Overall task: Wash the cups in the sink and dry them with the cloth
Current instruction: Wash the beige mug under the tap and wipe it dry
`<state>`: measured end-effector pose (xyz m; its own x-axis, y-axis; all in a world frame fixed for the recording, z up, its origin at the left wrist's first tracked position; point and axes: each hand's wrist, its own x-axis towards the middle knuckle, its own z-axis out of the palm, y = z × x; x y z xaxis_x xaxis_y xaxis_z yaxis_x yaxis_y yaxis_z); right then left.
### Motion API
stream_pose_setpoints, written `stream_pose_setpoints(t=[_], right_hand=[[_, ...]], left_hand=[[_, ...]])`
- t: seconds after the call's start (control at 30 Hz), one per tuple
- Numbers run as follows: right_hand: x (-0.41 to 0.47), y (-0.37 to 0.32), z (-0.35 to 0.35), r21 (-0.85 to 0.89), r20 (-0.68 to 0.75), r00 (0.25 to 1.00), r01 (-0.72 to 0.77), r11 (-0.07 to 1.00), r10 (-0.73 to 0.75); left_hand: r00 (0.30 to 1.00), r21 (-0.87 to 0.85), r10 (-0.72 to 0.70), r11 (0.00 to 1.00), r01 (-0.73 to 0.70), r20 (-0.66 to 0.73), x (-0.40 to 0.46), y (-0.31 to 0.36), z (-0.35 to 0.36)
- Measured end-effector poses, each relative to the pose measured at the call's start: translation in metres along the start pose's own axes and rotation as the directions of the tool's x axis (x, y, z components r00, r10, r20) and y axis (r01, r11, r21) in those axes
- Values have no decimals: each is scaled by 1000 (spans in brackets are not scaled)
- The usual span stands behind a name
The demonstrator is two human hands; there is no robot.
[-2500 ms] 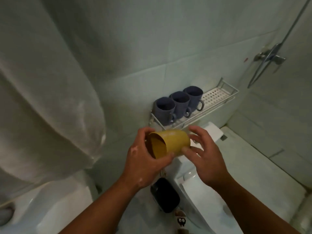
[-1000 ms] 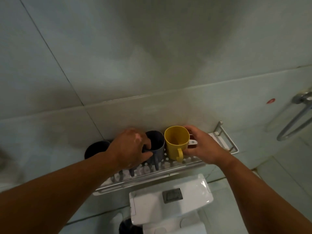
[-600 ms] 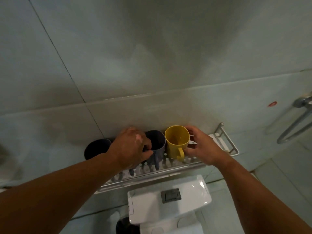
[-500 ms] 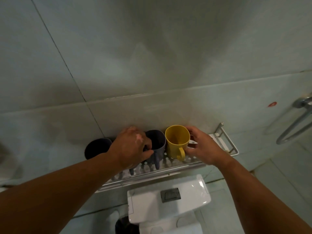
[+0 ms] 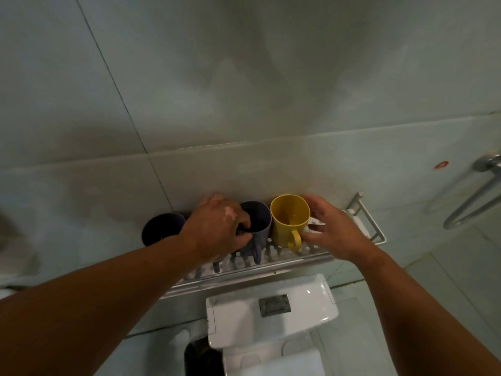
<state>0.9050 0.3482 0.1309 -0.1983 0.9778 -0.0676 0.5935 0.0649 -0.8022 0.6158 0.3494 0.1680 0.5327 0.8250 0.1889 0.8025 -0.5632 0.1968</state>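
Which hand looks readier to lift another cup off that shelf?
Probably the left hand: its fingers already curl over a dark cup on the shelf. The right hand lies open beside the yellow cup.

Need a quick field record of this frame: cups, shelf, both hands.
shelf: metal wall rack above the toilet tank
yellow cup: upright on rack, handle toward camera
blue cups: one left of yellow cup, another at far left
left hand: fingers curled over the nearer blue cup's rim
right hand: fingers spread beside yellow cup; contact unclear
cloth, sink: not in view
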Motion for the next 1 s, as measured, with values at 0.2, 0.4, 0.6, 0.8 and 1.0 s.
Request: stream_pose_setpoints(t=[0.2,0.4,0.6,0.8,1.0], right_hand=[[-31,-43,-14,-232,-222,971,35,972,-88],[-84,-136,66,-366,-66,987,110,924,-144],[-119,-165,238,-247,204,977,119,962,-69],[-158,-218,395,-202,409,912,52,978,36],[-191,-275,508,-243,497,867,112,963,25]], left_hand=[[998,-46,9,999,-11,-55,-22,-5,-16],[980,-208,-106,976,70,-167,-135,-53,-41],[907,-344,-420,859,379,-47,-336,-125,-25],[779,-438,-606,664,606,158,-508,-174,-31],[674,-496,-692,504,707,258,-646,-210,-39]])
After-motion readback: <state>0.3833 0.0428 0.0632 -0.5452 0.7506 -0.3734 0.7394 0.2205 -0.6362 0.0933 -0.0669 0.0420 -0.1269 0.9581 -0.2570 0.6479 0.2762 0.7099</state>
